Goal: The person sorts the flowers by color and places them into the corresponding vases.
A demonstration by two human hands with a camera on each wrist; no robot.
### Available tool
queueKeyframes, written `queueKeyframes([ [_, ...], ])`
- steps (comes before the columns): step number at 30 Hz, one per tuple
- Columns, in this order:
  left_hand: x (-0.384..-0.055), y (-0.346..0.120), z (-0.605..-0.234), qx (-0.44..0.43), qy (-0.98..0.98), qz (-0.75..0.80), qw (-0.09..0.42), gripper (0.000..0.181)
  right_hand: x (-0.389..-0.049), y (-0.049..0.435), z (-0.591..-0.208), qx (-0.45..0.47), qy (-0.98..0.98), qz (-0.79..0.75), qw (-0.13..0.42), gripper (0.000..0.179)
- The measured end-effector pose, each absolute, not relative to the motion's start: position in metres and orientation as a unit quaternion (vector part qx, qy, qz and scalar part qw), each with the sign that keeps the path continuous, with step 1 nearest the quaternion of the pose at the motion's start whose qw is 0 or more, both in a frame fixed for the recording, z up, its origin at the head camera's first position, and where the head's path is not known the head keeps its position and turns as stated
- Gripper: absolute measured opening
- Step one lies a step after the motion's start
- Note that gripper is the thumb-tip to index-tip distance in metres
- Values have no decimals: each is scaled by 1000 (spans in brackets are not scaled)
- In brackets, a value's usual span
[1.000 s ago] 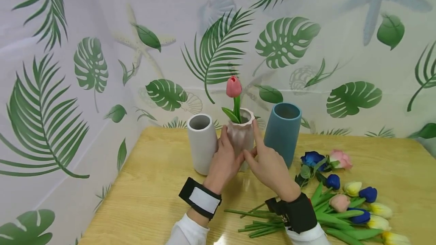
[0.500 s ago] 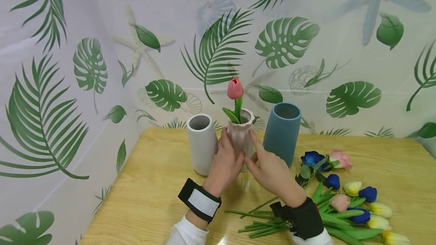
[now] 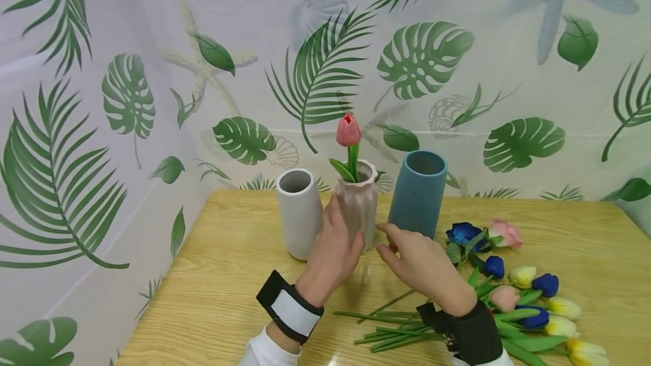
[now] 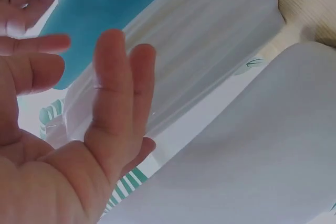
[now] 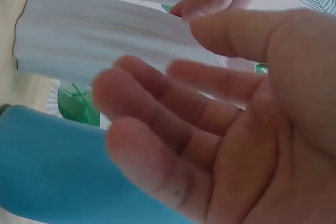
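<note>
A small pleated pinkish-white vase stands upright, holding one pink tulip whose stem and leaves rise from its scalloped rim. My left hand is at the vase's left side, its fingers fairly straight, the thumb in front. In the left wrist view those fingers overlap the pleated wall without wrapping round it. To the right of the vase is my right hand, fingers loosely bent and nothing in them. The right wrist view shows its palm and relaxed fingers between the pleated vase and the blue one.
A plain white vase stands close on the left, a blue vase on the right. Several artificial flowers lie at the right, including a blue rose, a pink rose and yellow-white tulips. Their green stems point left below my right hand.
My right hand has drawn down and right, off the pleated vase. My left hand has loosened and stays beside it. The tulip remains in the vase.
</note>
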State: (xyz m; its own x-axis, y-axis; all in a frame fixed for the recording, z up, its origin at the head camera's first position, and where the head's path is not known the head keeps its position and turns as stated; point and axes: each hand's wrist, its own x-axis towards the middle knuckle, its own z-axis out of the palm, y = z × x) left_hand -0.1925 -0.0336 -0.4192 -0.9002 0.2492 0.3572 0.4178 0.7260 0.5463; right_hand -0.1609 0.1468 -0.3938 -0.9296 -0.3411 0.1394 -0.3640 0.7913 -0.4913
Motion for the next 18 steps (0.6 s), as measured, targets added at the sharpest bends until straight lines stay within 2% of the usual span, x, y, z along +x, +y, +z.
queueKeyframes([
  [5, -190, -36, -422, -194, -916, -324, 139, 76, -158, 153, -393, 200, -945, 258, -28, 36],
  [11, -188, -39, -424, -179, -920, -328, 115, 75, -154, 160, -393, 199, -946, 249, -62, 31],
  [18, -190, -44, -424, -192, -917, -326, 130, 72, -149, 173, -400, 175, -950, 231, -116, 29],
])
